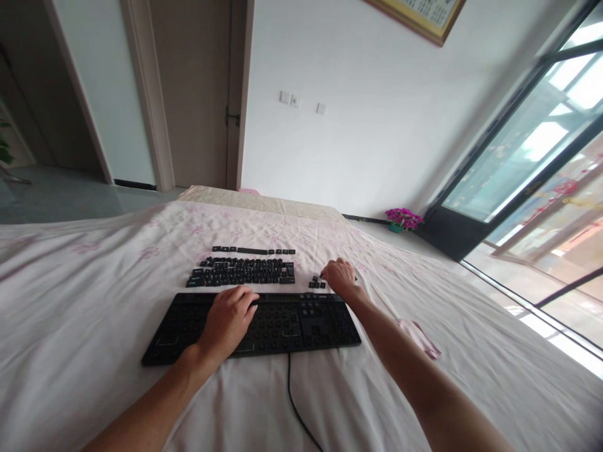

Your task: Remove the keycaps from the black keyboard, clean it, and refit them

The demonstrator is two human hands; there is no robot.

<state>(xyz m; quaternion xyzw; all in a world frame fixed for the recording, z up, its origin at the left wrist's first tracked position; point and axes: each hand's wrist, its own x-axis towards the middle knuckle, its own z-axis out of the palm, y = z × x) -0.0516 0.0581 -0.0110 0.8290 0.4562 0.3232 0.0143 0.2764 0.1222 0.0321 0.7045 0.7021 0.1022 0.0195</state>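
Observation:
A black keyboard (pixel 277 323) lies on the bed, most of its keys stripped off, though the block at its upper right still appears to have some caps. My left hand (pixel 230 316) rests on its left half, fingers loosely bent toward the top edge and thumb apart. Beyond the keyboard, my right hand (pixel 340 276) is low over the sheet with its fingers pinched together; a small dark keycap (pixel 322 275) shows at the fingertips. Several loose keycaps (pixel 317 285) lie just left of that hand. Rows of removed keycaps (pixel 245 271) and a long space bar (pixel 252 251) are laid out behind the keyboard.
A black cable (pixel 296 405) runs from the keyboard toward me. Pink cloth (pixel 419 337) lies on the patterned bedsheet (pixel 117 276) beside my right forearm. Past the bed are a wooden door (pixel 193 94), a purple flower pot (pixel 404 219) and a glass door (pixel 509 150).

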